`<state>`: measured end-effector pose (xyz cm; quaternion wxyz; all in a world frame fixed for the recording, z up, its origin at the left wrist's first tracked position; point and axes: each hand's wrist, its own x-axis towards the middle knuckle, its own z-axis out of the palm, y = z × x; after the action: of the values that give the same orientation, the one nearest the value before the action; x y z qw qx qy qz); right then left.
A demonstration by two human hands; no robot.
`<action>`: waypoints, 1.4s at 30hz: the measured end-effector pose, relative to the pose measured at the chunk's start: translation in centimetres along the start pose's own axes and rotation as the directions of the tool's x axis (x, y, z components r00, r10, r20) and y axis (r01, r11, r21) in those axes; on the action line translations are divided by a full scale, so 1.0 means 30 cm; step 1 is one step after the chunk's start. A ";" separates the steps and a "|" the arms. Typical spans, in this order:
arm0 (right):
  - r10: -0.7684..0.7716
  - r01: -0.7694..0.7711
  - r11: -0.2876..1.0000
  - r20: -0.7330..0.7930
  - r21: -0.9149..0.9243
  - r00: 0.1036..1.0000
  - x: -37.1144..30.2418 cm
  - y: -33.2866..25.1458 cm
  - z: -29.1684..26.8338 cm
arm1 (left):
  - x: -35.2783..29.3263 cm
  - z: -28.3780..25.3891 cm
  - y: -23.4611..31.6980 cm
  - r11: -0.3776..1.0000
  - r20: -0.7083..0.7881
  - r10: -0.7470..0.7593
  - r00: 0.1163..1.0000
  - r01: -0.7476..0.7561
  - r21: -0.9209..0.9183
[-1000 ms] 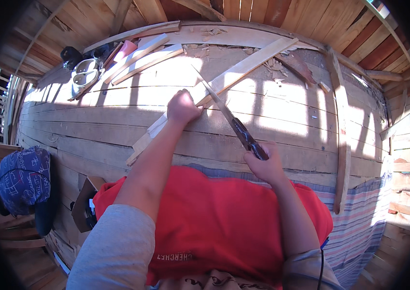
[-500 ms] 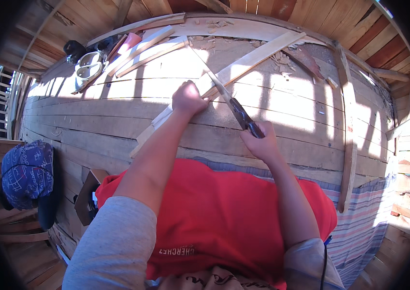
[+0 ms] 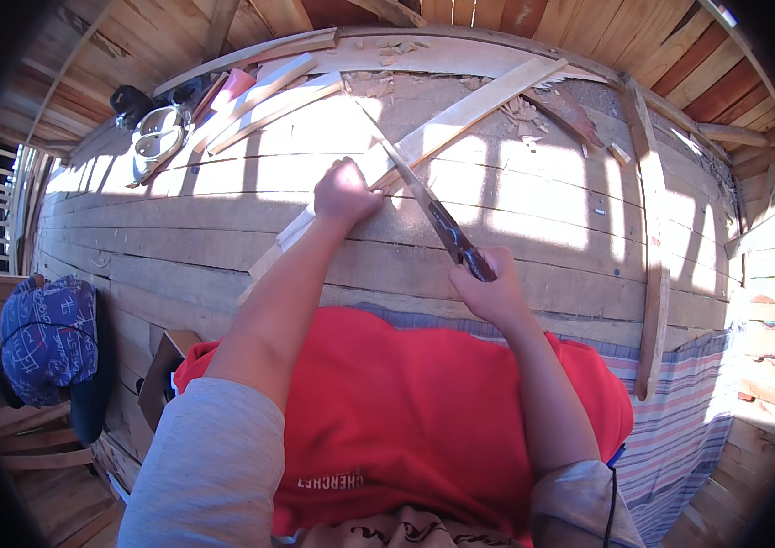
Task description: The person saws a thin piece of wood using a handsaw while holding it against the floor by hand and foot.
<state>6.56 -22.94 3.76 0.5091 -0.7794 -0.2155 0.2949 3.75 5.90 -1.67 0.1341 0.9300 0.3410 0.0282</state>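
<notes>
My right hand (image 3: 490,285) is closed round the dark handle of a handsaw (image 3: 416,186). Its long thin blade points away to the far left and crosses a pale wooden board (image 3: 483,108). That board lies slantwise on the planks, from far right to near left. Just left of the blade, my left hand (image 3: 346,194) grips the board, its thumb toward the saw. My left forearm partly hides the board's near end. Strong sunlight washes out the wood around the cut.
Wooden strips (image 3: 273,111) lie at the far left beside a pale two-looped object (image 3: 159,142). Wood chips (image 3: 522,119) and a reddish-brown piece (image 3: 570,121) sit far right. A long batten (image 3: 654,247) runs along the right, near striped cloth (image 3: 680,429). A patterned blue bundle (image 3: 49,338) is at left.
My right hand has drawn the saw slightly back toward me. The left hand keeps its grip on the board. The whole view has shifted a little.
</notes>
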 end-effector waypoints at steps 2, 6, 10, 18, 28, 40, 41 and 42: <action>-0.006 0.006 1.000 0.030 0.018 1.000 -0.133 0.019 -0.040 | -0.006 -0.022 0.011 1.000 0.022 -0.014 1.000 0.014 -0.022; -0.021 0.023 0.994 -0.020 0.105 1.000 -0.104 0.013 -0.050 | 0.002 0.008 0.051 0.998 0.010 0.061 0.998 -0.061 -0.009; 0.044 -0.042 0.998 -0.057 0.036 0.997 0.046 0.001 0.019 | -0.003 -0.011 0.036 1.000 0.046 0.008 0.999 -0.009 0.026; 0.118 -0.117 0.992 -0.018 0.050 0.993 -0.092 -0.060 -0.062 | -0.002 0.056 0.023 0.989 -0.073 0.129 0.989 -0.122 0.085; 0.064 -0.064 0.998 -0.008 0.025 0.998 -0.137 -0.032 -0.050 | 0.017 0.072 -0.004 0.991 -0.092 0.132 0.987 -0.133 -0.004; 0.208 -0.199 0.974 -0.078 0.109 0.975 -0.180 -0.107 -0.188 | 0.042 0.016 0.002 0.990 0.019 0.094 0.995 -0.091 -0.107; 0.273 -0.252 0.951 -0.107 0.179 0.956 -0.171 -0.116 -0.204 | 0.038 0.018 0.003 0.992 0.020 0.085 0.996 -0.083 -0.095; 0.262 -0.241 0.950 -0.088 0.198 0.961 -0.167 -0.110 -0.218 | 0.038 0.012 0.012 0.993 0.013 0.080 0.997 -0.079 -0.086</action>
<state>7.21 -29.21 10.03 0.5489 -0.7653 -0.0568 0.3314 4.90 6.30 -1.96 0.1754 0.9365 0.3010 0.0405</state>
